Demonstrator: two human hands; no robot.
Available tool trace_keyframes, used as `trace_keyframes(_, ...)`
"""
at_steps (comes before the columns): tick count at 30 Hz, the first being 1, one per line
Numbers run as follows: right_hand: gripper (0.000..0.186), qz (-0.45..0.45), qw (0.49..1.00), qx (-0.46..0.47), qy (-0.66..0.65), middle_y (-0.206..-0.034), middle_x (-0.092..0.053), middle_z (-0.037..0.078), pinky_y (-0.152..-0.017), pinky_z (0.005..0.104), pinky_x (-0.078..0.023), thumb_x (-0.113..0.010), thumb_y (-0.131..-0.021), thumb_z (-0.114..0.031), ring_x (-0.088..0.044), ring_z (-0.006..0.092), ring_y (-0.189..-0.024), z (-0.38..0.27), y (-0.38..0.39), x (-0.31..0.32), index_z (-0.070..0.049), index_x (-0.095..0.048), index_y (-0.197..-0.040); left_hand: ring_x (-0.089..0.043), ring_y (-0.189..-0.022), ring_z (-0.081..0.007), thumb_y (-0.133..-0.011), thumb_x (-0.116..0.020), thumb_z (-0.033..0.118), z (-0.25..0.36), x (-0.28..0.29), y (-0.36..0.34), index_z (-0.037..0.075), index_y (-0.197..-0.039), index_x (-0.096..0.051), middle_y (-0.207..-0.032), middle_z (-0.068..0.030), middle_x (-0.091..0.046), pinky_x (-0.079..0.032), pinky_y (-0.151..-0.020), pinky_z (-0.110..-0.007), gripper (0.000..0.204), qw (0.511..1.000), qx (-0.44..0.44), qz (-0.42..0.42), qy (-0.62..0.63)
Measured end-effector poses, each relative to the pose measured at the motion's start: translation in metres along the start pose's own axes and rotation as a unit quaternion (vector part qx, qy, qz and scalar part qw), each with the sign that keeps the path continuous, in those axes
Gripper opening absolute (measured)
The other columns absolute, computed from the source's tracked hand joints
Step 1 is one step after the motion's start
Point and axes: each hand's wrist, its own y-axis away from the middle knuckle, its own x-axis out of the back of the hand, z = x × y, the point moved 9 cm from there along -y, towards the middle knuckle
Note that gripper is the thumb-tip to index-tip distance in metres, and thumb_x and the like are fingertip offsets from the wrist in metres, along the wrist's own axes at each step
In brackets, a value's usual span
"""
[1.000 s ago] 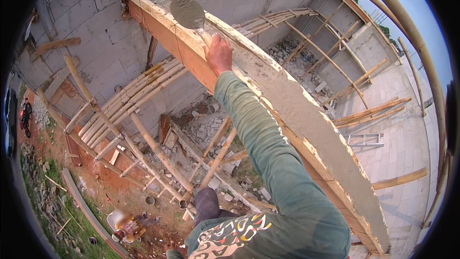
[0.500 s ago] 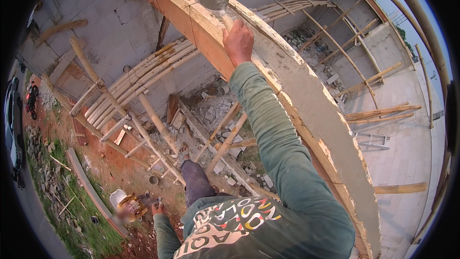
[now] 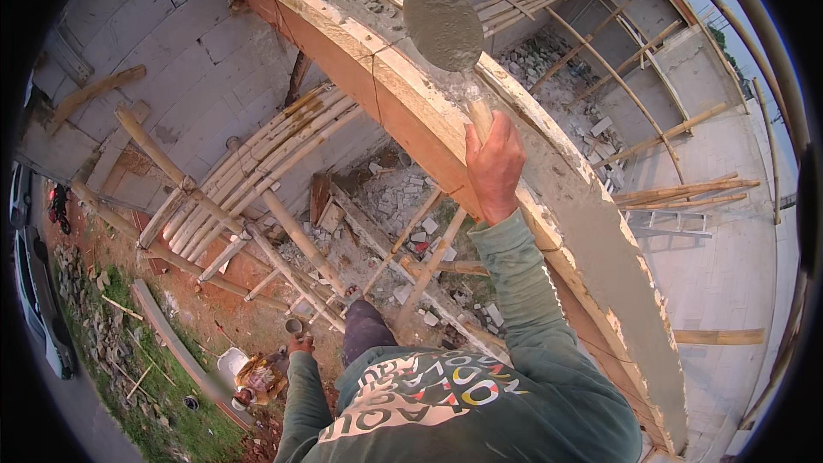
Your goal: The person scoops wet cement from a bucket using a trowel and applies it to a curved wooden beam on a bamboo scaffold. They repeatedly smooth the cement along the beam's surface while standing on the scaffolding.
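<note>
My right hand point(image 3: 497, 163) is wrapped round the wooden handle of a trowel point(image 3: 444, 27). The rounded blade is coated in grey mortar and sits over the top of a long beam, overlapping its far form board. Wet grey concrete point(image 3: 591, 214) fills the beam between two timber form boards, the near one point(image 3: 403, 77) pale on top with a reddish side face. Smooth concrete shows toward me; beyond the blade it looks rougher. My left hand point(image 3: 300, 344) is low beside my body, overlapping a small bucket point(image 3: 294, 326) far below; its fingers are too small to read.
Bamboo scaffolding point(image 3: 257, 171) stands left of the beam, with my leg above its lower poles. Rubble point(image 3: 394, 206) lies far below. Another person point(image 3: 261, 377) is on the ground beside a white tub point(image 3: 231, 363). A ladder point(image 3: 669, 223) and more poles are at right.
The view has shifted, so the surroundings sit differently. My right hand and the trowel have moved rightward and toward me along the beam. My left hand has risen slightly in view.
</note>
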Motion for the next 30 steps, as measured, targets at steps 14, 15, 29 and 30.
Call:
trace_keyframes(14,0.038,0.006,0.992,-0.050,0.117,-0.095,-0.060,0.024,-0.071,0.0466,-0.047,-0.069,-0.083,-0.015,-0.059,0.0431,-0.086,-0.002,0.003,-0.006,0.004,-0.053,-0.112,-0.063,-0.089,-0.0185,-0.083,-0.069,0.017,0.369,0.011,0.059,0.001,-0.101,-0.062,-0.095,-0.0116,-0.066,-0.050,-0.077,-0.033,0.025,0.944,-0.284,-0.009,-0.169)
trace_keyframes(15,0.038,0.007,0.991,-0.049,0.123,-0.096,-0.061,0.024,-0.071,0.0464,-0.047,-0.069,-0.083,-0.015,-0.059,0.0430,-0.087,-0.003,0.002,-0.006,0.004,-0.053,-0.112,-0.062,-0.090,-0.0171,-0.085,-0.068,0.017,0.413,0.013,0.079,0.000,-0.098,-0.064,-0.094,-0.0108,-0.066,-0.049,-0.077,-0.031,0.022,0.936,-0.331,-0.034,-0.116)
trace_keyframes(29,0.034,0.050,0.968,-0.155,0.189,-0.100,-0.063,0.022,-0.074,0.0427,-0.049,-0.065,-0.089,-0.017,-0.062,0.0397,-0.090,0.012,0.003,-0.007,0.002,-0.054,-0.115,-0.035,-0.125,-0.0345,-0.084,-0.067,0.034,0.774,0.076,0.061,0.020,-0.130,-0.043,-0.134,-0.0130,-0.037,-0.027,-0.105,-0.056,0.053,0.761,-0.616,-0.109,-0.172)
trace_keyframes(30,0.035,0.047,0.964,-0.161,0.207,-0.101,-0.062,0.023,-0.074,0.0428,-0.049,-0.065,-0.089,-0.017,-0.062,0.0399,-0.090,0.017,0.004,-0.008,0.003,-0.054,-0.115,-0.028,-0.132,-0.0353,-0.082,-0.069,0.035,0.772,0.062,0.026,0.026,-0.136,-0.037,-0.141,-0.0121,-0.031,-0.022,-0.107,-0.059,0.063,0.677,-0.651,0.040,-0.340)
